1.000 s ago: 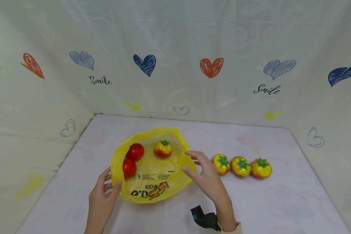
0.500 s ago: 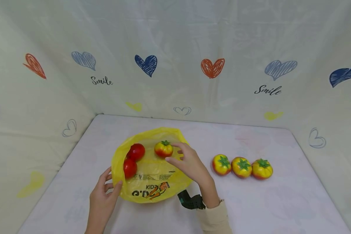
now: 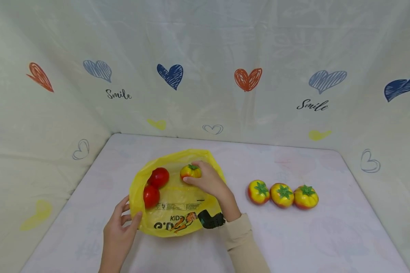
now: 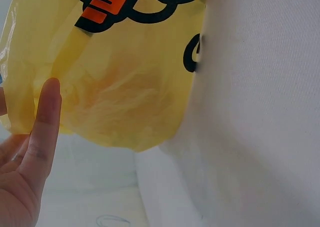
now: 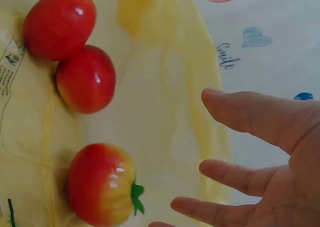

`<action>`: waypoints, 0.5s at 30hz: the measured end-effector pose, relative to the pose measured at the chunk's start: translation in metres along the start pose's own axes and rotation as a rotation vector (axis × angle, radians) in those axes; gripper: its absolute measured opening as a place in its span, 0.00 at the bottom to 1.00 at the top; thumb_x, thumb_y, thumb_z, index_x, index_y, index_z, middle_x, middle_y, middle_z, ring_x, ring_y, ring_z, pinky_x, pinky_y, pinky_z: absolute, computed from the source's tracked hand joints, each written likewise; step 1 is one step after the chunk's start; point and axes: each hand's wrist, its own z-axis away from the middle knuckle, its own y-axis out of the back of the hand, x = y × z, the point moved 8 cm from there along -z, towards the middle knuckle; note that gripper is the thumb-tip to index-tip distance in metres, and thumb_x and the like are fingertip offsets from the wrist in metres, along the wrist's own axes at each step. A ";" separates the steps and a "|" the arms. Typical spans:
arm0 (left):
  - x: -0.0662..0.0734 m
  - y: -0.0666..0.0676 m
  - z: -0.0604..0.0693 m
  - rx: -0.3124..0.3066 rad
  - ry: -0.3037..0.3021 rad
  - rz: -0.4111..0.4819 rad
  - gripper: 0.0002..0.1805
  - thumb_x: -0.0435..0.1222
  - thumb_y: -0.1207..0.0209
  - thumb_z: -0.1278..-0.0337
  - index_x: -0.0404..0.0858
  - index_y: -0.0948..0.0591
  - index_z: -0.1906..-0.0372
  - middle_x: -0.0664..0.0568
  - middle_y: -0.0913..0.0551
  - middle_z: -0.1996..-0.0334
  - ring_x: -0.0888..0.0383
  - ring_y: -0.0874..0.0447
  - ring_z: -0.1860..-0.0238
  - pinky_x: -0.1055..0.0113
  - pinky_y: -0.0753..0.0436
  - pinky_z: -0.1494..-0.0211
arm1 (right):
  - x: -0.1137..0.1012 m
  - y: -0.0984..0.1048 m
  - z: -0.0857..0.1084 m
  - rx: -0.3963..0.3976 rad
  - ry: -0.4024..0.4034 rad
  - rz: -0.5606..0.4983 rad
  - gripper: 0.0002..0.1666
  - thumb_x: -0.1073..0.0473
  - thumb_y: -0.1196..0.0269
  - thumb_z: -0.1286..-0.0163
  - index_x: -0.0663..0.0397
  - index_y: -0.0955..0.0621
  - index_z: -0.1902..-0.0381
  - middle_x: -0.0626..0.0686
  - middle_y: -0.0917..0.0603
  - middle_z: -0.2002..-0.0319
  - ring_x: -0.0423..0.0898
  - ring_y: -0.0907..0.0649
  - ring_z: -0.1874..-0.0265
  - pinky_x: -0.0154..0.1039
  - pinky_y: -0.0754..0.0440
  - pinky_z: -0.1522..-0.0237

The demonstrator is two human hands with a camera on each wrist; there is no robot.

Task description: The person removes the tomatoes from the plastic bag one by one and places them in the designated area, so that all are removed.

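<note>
A yellow plastic bag (image 3: 134,189) lies with its mouth wide open on the table. My left hand (image 3: 119,231) holds its near left rim, thumb on the near side and fingers behind. In the head view my right hand (image 3: 210,180) reaches inside and grips a yellow-red toy tomato (image 3: 190,170), thumb at its front and fingers at its back. In the right wrist view that toy tomato (image 5: 102,184) appears apart from the spread fingers, unlike in the head view. Two red toy tomatoes (image 3: 159,177) sit at the bag's left side.
Right of the bag, three more yellow-red toy tomatoes (image 3: 281,195) stand in a row on the pale table (image 3: 328,235). A whitish curtain (image 3: 205,45) printed with hearts surrounds the table's back and sides.
My right hand has moved left from the bag's right rim to the yellow-red toy tomato inside, and its fingers have gone round it. My left hand stays at the rim.
</note>
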 end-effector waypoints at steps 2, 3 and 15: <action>0.000 0.000 0.000 0.005 -0.004 -0.002 0.33 0.37 0.44 0.39 0.40 0.41 0.31 0.40 0.29 0.47 0.47 0.21 0.54 0.69 0.15 0.62 | 0.004 -0.003 -0.004 -0.001 -0.022 0.004 0.37 0.53 0.37 0.38 0.66 0.34 0.37 0.65 0.31 0.38 0.61 0.30 0.40 0.55 0.30 0.40; 0.000 0.001 0.000 0.007 -0.005 -0.002 0.33 0.37 0.44 0.39 0.40 0.41 0.31 0.40 0.29 0.47 0.48 0.21 0.54 0.69 0.15 0.62 | 0.006 -0.004 -0.005 0.000 -0.038 0.009 0.38 0.53 0.37 0.38 0.66 0.35 0.36 0.66 0.31 0.38 0.61 0.29 0.41 0.55 0.29 0.41; -0.002 0.000 -0.001 0.002 0.012 -0.007 0.33 0.35 0.44 0.39 0.40 0.42 0.31 0.40 0.29 0.47 0.48 0.22 0.54 0.69 0.15 0.62 | 0.041 -0.018 -0.020 0.034 -0.214 0.004 0.47 0.50 0.35 0.40 0.67 0.43 0.32 0.69 0.35 0.39 0.60 0.28 0.44 0.54 0.26 0.44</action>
